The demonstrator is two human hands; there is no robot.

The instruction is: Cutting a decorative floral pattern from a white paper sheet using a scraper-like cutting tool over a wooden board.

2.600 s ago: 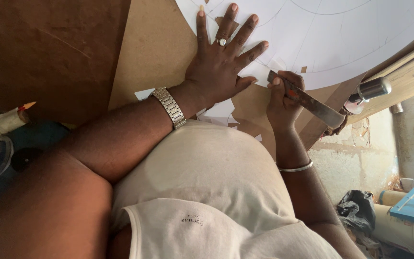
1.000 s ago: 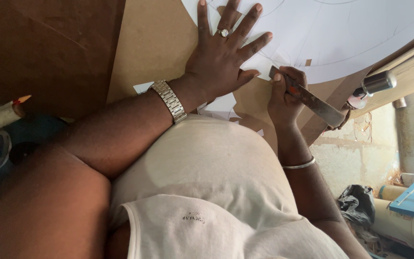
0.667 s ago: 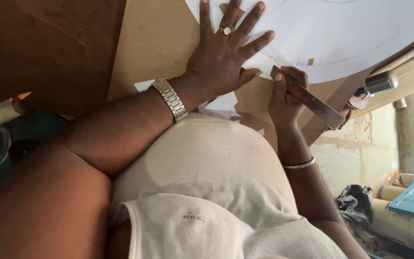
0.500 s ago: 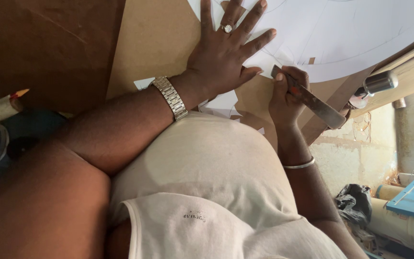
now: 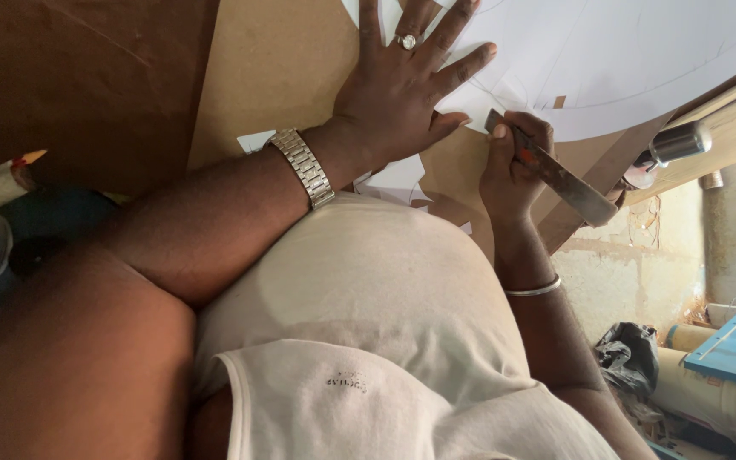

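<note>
The one thing that mattered here was how the blade [image 5: 555,175] sat against the white paper sheet [image 5: 606,60]. The right hand [image 5: 511,175] was clenched around the blade's middle, fingers wrapped tight, thumb up near the tip. The tip was at the near edge of the sheet, just right of where the left hand [image 5: 402,94] was pinning it down. The blade's long axis ran on a slant, from the tip at the paper's edge down and to the right, where the wider end stuck out past the fist and over the edge of the counter [image 5: 274,68]. So the right hand was on the tool and the paper lay straight beyond it on the far side, touching or as good as touching the tip; I couldn't tell if it was actually biting in.

The left hand was flat and spread, not gripping anything, fingers [image 5: 462,64] fanned out across the sheet, with a ring on one and a metal watch [image 5: 301,166] at the wrist.

The blade looked like a flat strip of dull grey metal, worn, with a reddish patch near the grip. The sheet was plain white with faint curved pencil lines, lying on brown board, and small white scraps [image 5: 395,181] sat near the wrist.
</note>
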